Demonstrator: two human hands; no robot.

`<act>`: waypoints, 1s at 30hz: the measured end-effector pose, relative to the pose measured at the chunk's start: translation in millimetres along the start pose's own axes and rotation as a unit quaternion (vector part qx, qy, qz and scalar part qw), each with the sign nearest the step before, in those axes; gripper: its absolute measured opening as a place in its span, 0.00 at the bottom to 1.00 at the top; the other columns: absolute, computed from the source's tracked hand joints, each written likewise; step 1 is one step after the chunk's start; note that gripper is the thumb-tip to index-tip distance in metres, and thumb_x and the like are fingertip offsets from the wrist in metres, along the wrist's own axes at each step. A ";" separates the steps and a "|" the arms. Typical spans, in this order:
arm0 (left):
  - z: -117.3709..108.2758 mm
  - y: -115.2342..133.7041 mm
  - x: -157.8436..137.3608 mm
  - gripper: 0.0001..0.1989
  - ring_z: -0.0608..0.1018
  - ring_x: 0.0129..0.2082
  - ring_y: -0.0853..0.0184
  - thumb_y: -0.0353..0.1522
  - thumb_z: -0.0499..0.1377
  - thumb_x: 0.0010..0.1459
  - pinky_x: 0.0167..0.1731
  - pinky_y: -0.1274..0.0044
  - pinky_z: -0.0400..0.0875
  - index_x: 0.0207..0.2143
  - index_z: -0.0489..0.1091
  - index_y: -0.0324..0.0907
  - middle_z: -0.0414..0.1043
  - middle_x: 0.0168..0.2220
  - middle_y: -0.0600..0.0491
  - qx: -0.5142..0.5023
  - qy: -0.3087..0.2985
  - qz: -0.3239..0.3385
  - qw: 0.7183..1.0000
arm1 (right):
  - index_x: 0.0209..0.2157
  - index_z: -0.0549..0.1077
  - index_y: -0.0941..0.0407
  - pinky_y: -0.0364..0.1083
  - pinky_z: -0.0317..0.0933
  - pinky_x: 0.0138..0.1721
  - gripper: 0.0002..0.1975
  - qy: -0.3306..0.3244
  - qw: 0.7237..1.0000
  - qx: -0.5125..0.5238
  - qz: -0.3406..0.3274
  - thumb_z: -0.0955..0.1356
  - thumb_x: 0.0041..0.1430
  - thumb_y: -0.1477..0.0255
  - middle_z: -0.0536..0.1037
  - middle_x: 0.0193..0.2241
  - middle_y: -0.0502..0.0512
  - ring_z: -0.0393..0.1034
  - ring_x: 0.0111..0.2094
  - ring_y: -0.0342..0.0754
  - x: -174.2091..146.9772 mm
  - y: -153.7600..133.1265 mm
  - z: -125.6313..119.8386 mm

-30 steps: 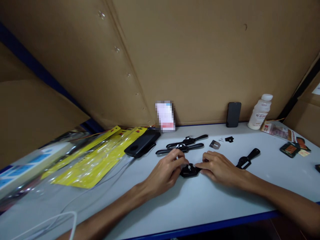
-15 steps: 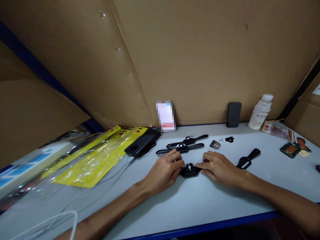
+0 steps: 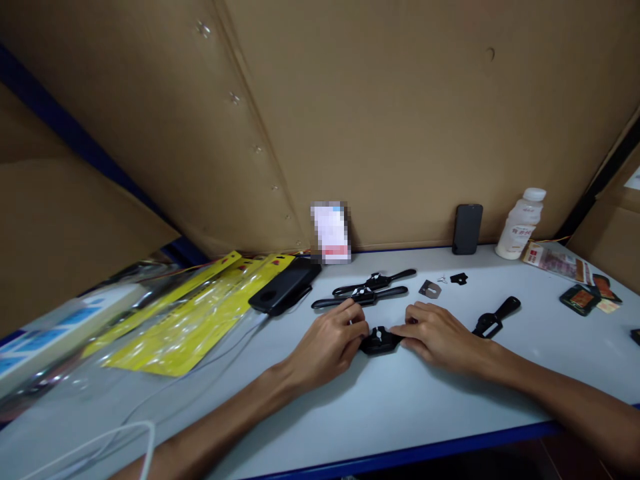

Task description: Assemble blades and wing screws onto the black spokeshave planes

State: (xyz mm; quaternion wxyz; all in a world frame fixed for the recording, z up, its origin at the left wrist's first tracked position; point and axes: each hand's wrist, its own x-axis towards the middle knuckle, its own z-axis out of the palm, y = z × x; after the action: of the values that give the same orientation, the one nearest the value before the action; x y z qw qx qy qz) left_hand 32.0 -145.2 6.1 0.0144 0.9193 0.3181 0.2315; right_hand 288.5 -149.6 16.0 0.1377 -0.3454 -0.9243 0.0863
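Note:
Between both hands, low over the grey table, is a black spokeshave (image 3: 381, 341) with silver adjusting screws on its middle. My left hand (image 3: 336, 333) is closed around its left end, and my right hand (image 3: 437, 337) pinches the right end; the handles are hidden by the fingers. Just beyond lie two more spokeshaves, a nearer one (image 3: 367, 297) and a farther one (image 3: 376, 283). To their right are a loose steel blade (image 3: 430, 289), small silver screws (image 3: 442, 279) and a black cap plate (image 3: 459, 279). A spokeshave body (image 3: 493, 323) lies partly behind my right wrist.
Yellow-backed clear packages (image 3: 165, 347), a black device (image 3: 283, 288) with a cable and a power strip (image 3: 65, 320) occupy the left. A lit phone (image 3: 333, 233), a dark phone (image 3: 467, 230) and a bottle (image 3: 520, 227) stand by the cardboard wall (image 3: 400, 120). Packets (image 3: 580, 300) lie right.

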 end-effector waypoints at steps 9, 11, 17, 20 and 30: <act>-1.4 0.6 1.4 0.14 0.70 0.34 0.64 0.22 0.49 0.62 0.32 0.73 0.70 0.30 0.72 0.40 0.69 0.32 0.50 0.005 -0.004 0.002 1.000 | 0.49 0.80 0.54 0.48 0.58 0.38 0.13 0.001 1.000 0.002 0.002 0.68 0.65 0.75 0.74 0.35 0.57 0.66 0.37 0.50 0.2 -0.6 0.4; -1.3 0.0 0.9 0.14 0.70 0.34 0.64 0.23 0.49 0.63 0.32 0.73 0.70 0.30 0.72 0.40 0.69 0.32 0.50 0.005 -0.004 0.002 1.000 | 0.49 0.79 0.54 0.48 0.58 0.38 0.12 0.000 1.000 0.000 0.002 0.68 0.65 0.75 0.75 0.35 0.57 0.66 0.37 0.50 0.4 -0.7 0.3; -1.9 5.8 1.7 0.09 0.71 0.37 0.62 0.27 0.51 0.67 0.35 0.71 0.70 0.37 0.70 0.40 0.69 0.35 0.49 -0.006 0.028 -0.016 0.999 | 0.47 0.79 0.57 0.49 0.59 0.40 0.10 -0.011 1.000 -0.010 0.007 0.69 0.65 0.74 0.75 0.37 0.58 0.67 0.38 0.51 1.3 -2.2 -2.5; 0.6 9.4 3.4 0.06 0.71 0.37 0.60 0.34 0.57 0.67 0.37 0.68 0.71 0.38 0.69 0.41 0.70 0.36 0.49 0.012 0.038 -0.023 0.999 | 0.45 0.78 0.58 0.49 0.59 0.41 0.09 -0.020 1.000 -0.021 0.006 0.69 0.65 0.73 0.75 0.37 0.58 0.67 0.39 0.52 1.9 -3.4 -3.8; 7.0 12.5 5.1 0.04 0.70 0.38 0.59 0.31 0.58 0.65 0.37 0.67 0.71 0.40 0.69 0.40 0.69 0.38 0.49 0.004 0.012 -0.032 0.999 | 0.46 0.79 0.56 0.48 0.58 0.40 0.10 -0.010 1.000 -0.017 0.001 0.68 0.65 0.75 0.75 0.36 0.57 0.67 0.38 0.51 1.9 -1.8 -1.6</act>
State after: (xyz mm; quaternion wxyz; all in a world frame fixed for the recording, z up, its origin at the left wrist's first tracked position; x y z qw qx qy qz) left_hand 45.8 -151.3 4.1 0.0148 0.9060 0.3480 0.2406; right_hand 286.5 -149.6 18.4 0.1225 -0.3482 -0.9264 0.0738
